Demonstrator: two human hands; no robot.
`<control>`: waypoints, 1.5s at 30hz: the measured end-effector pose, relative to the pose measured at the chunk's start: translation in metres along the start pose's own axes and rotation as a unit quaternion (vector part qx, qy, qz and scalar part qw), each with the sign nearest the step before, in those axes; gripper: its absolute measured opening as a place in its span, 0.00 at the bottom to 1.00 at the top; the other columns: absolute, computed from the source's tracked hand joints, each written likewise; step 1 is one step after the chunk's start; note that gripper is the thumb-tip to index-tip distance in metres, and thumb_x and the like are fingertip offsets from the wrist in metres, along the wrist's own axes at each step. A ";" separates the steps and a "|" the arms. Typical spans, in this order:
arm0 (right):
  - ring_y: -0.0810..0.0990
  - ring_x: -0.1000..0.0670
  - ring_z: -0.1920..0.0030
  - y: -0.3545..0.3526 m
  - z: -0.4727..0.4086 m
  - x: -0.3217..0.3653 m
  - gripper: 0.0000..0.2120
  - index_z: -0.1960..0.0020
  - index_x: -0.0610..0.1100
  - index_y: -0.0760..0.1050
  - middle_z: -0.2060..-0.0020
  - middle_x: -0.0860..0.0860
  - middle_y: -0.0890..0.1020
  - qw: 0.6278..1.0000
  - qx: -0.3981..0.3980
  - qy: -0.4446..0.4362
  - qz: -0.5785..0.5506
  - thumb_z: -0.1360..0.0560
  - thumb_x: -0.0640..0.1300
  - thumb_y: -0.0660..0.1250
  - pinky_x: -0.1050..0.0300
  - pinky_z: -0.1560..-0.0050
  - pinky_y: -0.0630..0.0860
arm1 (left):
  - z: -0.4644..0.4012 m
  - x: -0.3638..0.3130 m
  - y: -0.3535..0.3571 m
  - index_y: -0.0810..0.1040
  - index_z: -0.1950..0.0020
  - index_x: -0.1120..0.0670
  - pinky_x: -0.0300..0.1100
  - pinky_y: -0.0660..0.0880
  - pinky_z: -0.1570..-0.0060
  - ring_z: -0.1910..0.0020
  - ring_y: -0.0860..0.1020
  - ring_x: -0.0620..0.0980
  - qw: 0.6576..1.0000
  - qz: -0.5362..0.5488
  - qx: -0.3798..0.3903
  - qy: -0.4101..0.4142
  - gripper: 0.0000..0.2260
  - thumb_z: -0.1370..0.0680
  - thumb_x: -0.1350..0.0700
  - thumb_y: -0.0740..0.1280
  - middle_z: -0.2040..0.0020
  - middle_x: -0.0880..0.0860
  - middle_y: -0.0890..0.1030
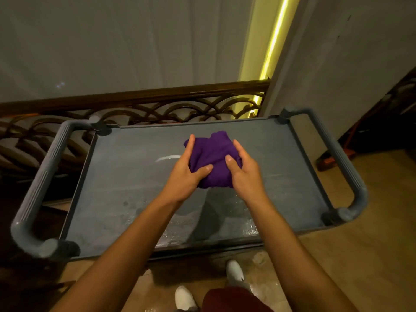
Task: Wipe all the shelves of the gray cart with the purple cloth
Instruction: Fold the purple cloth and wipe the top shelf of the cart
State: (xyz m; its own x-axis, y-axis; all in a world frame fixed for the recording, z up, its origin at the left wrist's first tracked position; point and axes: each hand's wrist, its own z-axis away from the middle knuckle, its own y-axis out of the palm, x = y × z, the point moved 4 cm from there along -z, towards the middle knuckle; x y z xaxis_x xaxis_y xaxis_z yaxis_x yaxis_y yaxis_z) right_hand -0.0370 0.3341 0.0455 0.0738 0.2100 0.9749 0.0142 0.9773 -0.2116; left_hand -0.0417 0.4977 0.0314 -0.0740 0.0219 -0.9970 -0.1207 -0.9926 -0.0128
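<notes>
The gray cart's top shelf (126, 181) fills the middle of the head view, dusty with wet streaks near its front edge. A bunched purple cloth (212, 154) sits over the shelf's centre. My left hand (186, 172) grips the cloth's left side, thumb pressed into the fabric. My right hand (243, 170) grips its right side, fingers wrapped round the far edge. Both hands hold the cloth between them. The lower shelves are hidden under the top one.
Ribbed gray handles stand at the cart's left end (38, 192) and right end (340, 158). A dark ornate railing (157, 109) runs just behind the cart, below a white wall. My white shoes (234, 270) stand on the tan floor at the cart's front.
</notes>
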 end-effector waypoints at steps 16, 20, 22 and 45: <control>0.78 0.66 0.40 -0.009 -0.010 0.001 0.30 0.28 0.75 0.59 0.38 0.77 0.69 0.995 0.034 -0.014 -0.096 0.24 0.61 0.68 0.64 0.49 0.81 | -0.030 0.003 -0.006 0.61 0.22 0.34 0.46 0.80 0.41 0.32 0.77 0.45 0.996 0.077 0.032 -0.006 0.39 0.26 0.56 0.76 0.25 0.45 0.69; 0.78 0.54 0.35 -0.013 -0.028 -0.010 0.22 0.30 0.70 0.70 0.33 0.61 0.72 0.988 0.089 0.020 -0.122 0.23 0.59 0.69 0.53 0.42 0.83 | -0.043 0.002 0.005 0.70 0.27 0.33 0.42 0.80 0.43 0.32 0.77 0.44 0.993 0.091 0.080 -0.016 0.32 0.22 0.61 0.73 0.30 0.38 0.75; 0.79 0.51 0.35 -0.014 -0.038 -0.021 0.21 0.30 0.67 0.72 0.34 0.58 0.74 0.991 0.061 0.027 -0.115 0.20 0.52 0.68 0.51 0.42 0.83 | -0.048 0.006 0.009 0.76 0.30 0.37 0.41 0.80 0.44 0.33 0.77 0.44 0.994 0.086 0.058 -0.020 0.26 0.21 0.62 0.70 0.34 0.37 0.79; 0.84 0.40 0.41 -0.042 -0.093 -0.081 0.19 0.35 0.41 0.78 0.40 0.39 0.84 0.832 0.032 0.256 -0.491 0.25 0.45 0.71 0.43 0.44 0.83 | -0.096 0.036 0.073 0.64 0.21 0.43 0.35 0.79 0.46 0.38 0.78 0.35 0.995 0.061 0.022 -0.074 0.32 0.21 0.62 0.70 0.33 0.40 0.73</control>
State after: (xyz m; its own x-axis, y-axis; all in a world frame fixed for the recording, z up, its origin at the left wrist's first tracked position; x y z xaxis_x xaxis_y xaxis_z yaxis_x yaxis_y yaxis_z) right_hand 0.0495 0.2735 -0.0311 0.4736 -0.7144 0.5151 0.2668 0.6737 0.6892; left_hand 0.0418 0.4147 -0.0129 -0.2360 -0.0780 -0.9686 -0.1454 -0.9827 0.1145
